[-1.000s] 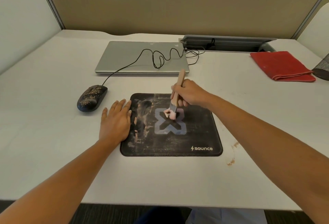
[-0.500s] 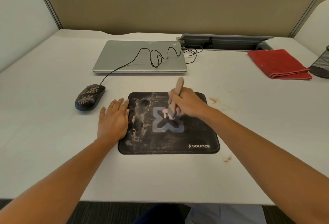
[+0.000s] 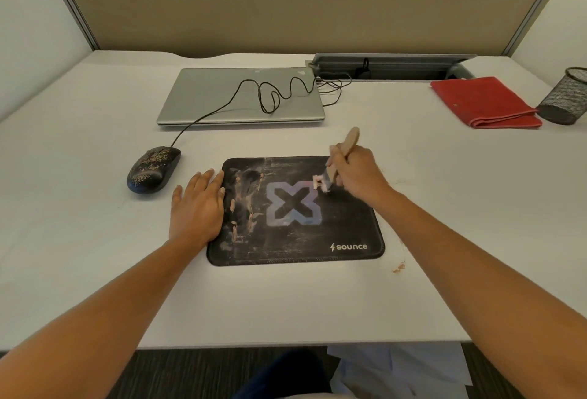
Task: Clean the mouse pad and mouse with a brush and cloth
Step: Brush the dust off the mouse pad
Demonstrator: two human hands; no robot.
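On the bench [image 3: 95, 240], the dust-speckled mouse [image 3: 153, 169] lies just left of the left hand [image 3: 197, 208], not touching it. That hand lies flat, fingers straight, on the left edge of the mouse pad [image 3: 343, 224]. The right hand [image 3: 359, 176] grips the brush [image 3: 351, 141] — bristles touching the pad's upper right. The red cloth [image 3: 482, 103] lies folded at far right, well apart from the 2 hands.

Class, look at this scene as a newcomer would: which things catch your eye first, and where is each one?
The black mouse pad in the centre, streaked with pale dirt, draws the eye first. The right hand grips a wooden brush over its upper right part, and the left hand lies flat at its left edge. Next come the folded red cloth at the far right and the dirt-speckled mouse left of the pad.
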